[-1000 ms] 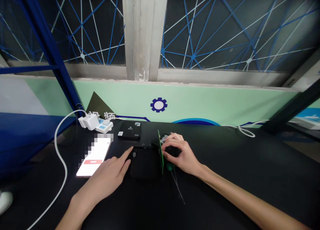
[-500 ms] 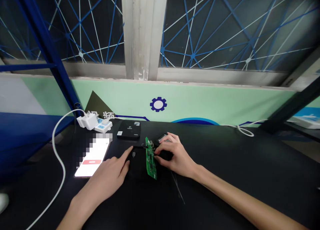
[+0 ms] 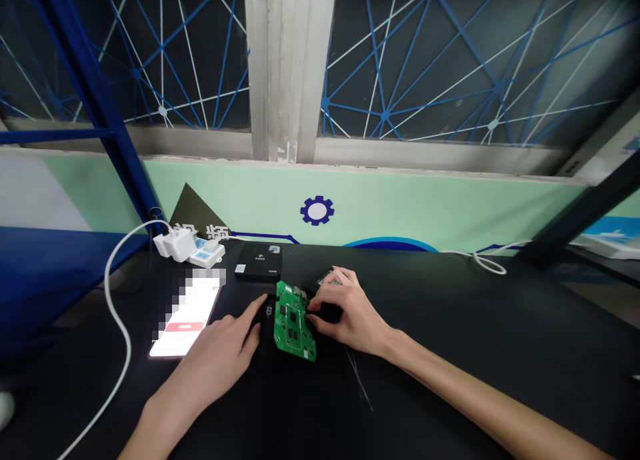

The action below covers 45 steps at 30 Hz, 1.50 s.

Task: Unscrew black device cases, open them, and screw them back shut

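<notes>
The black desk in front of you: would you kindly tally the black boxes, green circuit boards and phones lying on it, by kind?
Black boxes: 2
Green circuit board: 1
Phone: 1
Total: 4

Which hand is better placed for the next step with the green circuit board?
Probably the right hand: it appears to grip the edge of the green circuit board. The left hand only touches the black box beside it.
</notes>
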Each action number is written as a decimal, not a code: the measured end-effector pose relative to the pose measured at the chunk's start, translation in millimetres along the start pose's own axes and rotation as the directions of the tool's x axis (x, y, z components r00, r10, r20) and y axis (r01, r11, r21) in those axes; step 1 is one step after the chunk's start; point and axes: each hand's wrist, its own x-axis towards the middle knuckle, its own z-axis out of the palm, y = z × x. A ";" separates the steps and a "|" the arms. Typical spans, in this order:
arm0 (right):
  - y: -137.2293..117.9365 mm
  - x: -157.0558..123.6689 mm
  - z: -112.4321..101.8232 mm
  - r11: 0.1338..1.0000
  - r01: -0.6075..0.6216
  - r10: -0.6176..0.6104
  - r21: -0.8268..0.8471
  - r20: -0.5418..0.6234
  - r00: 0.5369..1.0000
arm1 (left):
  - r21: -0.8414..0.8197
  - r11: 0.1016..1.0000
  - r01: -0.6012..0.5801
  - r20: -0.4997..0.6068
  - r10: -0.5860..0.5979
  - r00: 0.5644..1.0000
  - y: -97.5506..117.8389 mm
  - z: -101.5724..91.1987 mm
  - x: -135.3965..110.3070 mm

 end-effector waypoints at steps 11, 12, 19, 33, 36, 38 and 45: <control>-2.3 2.1 4.1 0.998 0.027 -0.027 -0.052 -0.010 1.000 | -0.001 1.000 0.030 0.000 -0.030 1.000 -0.1 2.3 0.3; -2.6 1.8 4.6 0.998 0.027 -0.027 -0.060 -0.009 1.000 | 0.004 0.999 0.034 -0.004 -0.034 0.999 0.4 2.2 0.0; -5.3 1.5 4.7 0.994 0.023 -0.023 -0.106 -0.001 1.000 | 0.005 1.000 0.028 -0.019 -0.028 0.999 0.9 1.3 -0.2; 35.8 -6.0 -5.3 0.872 -0.334 0.301 -0.357 -0.148 0.942 | 0.017 1.000 0.012 0.007 -0.012 1.000 6.6 -4.5 -3.9; 39.3 -7.8 -2.3 0.857 -0.354 0.328 -0.374 -0.134 0.935 | 0.021 1.000 0.019 0.010 -0.019 1.000 8.2 -5.8 -4.1; 40.2 -8.1 -1.6 0.853 -0.365 0.343 -0.373 -0.128 0.931 | 0.024 0.999 0.022 0.007 -0.022 1.000 8.2 -5.7 -3.8; 41.1 -5.3 -4.4 0.848 -0.415 0.411 -0.331 -0.084 0.908 | 0.005 1.000 0.025 0.005 -0.025 1.000 6.8 -3.2 -3.9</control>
